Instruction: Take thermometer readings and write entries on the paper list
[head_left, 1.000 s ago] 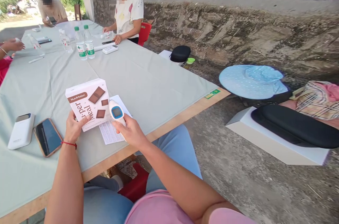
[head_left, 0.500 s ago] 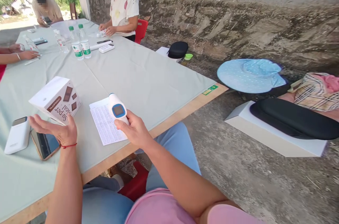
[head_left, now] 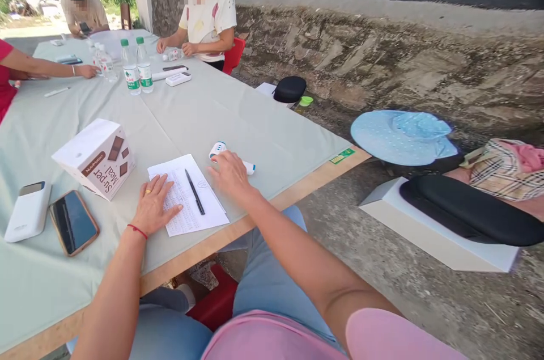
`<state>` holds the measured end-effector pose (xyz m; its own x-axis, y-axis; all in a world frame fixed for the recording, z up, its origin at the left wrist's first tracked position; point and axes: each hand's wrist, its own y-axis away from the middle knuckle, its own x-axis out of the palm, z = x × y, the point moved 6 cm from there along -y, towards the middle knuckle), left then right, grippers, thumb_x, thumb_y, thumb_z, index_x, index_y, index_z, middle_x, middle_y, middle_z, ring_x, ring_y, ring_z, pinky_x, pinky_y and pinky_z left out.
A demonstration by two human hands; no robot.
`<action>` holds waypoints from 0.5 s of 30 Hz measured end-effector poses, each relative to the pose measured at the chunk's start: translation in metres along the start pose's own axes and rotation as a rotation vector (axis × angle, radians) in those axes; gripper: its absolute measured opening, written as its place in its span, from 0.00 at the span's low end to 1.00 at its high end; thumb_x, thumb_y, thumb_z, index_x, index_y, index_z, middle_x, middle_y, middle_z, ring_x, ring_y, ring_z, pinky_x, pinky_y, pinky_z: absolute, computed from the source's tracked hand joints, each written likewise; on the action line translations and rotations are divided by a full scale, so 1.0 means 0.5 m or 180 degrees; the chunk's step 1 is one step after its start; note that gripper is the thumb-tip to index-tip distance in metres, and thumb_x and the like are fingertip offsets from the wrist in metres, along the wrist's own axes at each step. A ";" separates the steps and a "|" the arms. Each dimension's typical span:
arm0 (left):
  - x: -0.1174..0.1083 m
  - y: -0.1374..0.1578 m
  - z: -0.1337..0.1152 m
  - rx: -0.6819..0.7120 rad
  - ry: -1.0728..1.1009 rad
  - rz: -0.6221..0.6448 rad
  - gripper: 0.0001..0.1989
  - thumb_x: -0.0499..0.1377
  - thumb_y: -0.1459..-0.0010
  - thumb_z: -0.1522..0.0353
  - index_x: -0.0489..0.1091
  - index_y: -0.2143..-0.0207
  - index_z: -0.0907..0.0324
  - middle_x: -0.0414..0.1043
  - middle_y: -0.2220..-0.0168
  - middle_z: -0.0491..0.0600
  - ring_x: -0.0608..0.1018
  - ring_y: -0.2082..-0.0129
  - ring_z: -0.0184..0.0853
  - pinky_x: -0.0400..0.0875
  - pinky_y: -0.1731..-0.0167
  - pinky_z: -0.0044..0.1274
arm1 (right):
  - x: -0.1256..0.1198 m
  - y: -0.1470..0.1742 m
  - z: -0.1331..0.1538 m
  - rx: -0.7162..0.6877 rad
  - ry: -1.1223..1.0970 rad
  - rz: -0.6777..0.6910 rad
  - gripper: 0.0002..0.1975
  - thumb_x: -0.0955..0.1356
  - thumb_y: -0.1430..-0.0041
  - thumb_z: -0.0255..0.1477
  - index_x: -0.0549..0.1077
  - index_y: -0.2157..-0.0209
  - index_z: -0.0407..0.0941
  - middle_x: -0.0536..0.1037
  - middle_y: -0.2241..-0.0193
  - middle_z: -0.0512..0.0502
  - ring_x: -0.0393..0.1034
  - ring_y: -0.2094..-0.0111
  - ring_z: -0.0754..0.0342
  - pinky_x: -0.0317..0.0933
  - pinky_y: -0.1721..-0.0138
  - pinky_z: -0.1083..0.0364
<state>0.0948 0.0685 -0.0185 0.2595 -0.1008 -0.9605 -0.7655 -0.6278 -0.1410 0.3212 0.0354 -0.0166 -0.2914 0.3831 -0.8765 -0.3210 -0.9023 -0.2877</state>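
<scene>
My left hand [head_left: 156, 205] lies flat with its fingers spread on the left part of some white papers [head_left: 212, 210] covered in small writing. A black pen [head_left: 195, 192] rests across these sheets. To the right of the papers, a white and blue infrared thermometer [head_left: 218, 148] lies on its side on the cloth. My right hand [head_left: 230, 177] is just over it, fingers loosely stretched and apart, hiding its middle; whether the fingertips touch it I cannot tell. Left of my left hand stands a white Su-per Meal box [head_left: 102, 159].
A phone [head_left: 74, 223] and a white power bank [head_left: 28, 211] lie at the left. Two water bottles [head_left: 138, 68] stand farther back. Several people sit around the table [head_left: 204, 105]. On the ground at right are a blue hat [head_left: 399, 136] and a black case [head_left: 471, 207].
The thermometer has gone from my right hand's grip down onto the table, and that hand has loosened. My left hand has moved from the air onto the papers. The pen now shows on them.
</scene>
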 end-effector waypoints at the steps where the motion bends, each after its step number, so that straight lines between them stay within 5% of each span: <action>1: 0.000 0.000 -0.002 -0.0014 -0.0021 0.0057 0.31 0.53 0.40 0.52 0.61 0.40 0.58 0.56 0.34 0.59 0.56 0.34 0.51 0.48 0.38 0.48 | 0.017 0.003 0.025 -0.0056 -0.0205 0.0216 0.12 0.66 0.40 0.32 0.73 0.56 0.43 0.77 0.60 0.38 0.69 0.60 0.45 0.58 0.61 0.50; 4: -0.002 0.001 -0.004 -0.0045 -0.0045 0.0129 0.31 0.54 0.40 0.52 0.61 0.40 0.58 0.57 0.35 0.59 0.57 0.34 0.51 0.48 0.38 0.48 | 0.059 0.003 0.081 -0.0111 -0.0458 0.0713 0.11 0.68 0.43 0.32 0.72 0.58 0.45 0.78 0.70 0.43 0.71 0.67 0.47 0.57 0.67 0.53; 8: -0.002 0.001 -0.007 -0.0106 -0.0057 0.0178 0.30 0.55 0.41 0.52 0.63 0.41 0.58 0.59 0.36 0.59 0.59 0.35 0.51 0.49 0.39 0.47 | 0.080 -0.032 0.103 -0.0380 -0.1063 0.0855 0.14 0.67 0.50 0.25 0.74 0.59 0.48 0.76 0.76 0.50 0.70 0.69 0.50 0.57 0.66 0.55; 12: -0.005 0.000 -0.014 -0.0156 -0.0064 0.0134 0.28 0.57 0.42 0.54 0.64 0.43 0.56 0.59 0.37 0.59 0.60 0.36 0.51 0.49 0.40 0.49 | 0.091 -0.076 0.075 -0.0039 -0.2726 0.0598 0.15 0.62 0.49 0.28 0.74 0.60 0.45 0.74 0.71 0.50 0.68 0.69 0.55 0.61 0.64 0.55; 15: -0.005 -0.002 -0.018 -0.0204 -0.0054 0.0115 0.27 0.58 0.42 0.55 0.65 0.44 0.57 0.59 0.37 0.59 0.61 0.37 0.51 0.50 0.40 0.49 | 0.104 -0.083 0.066 0.0191 -0.3609 0.0333 0.18 0.67 0.51 0.34 0.70 0.57 0.44 0.70 0.71 0.52 0.66 0.70 0.57 0.62 0.65 0.56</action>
<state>0.1001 0.0626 -0.0139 0.2220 -0.1114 -0.9687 -0.7348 -0.6721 -0.0912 0.2899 0.0991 -0.0376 -0.9560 0.2917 -0.0327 -0.2807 -0.9412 -0.1881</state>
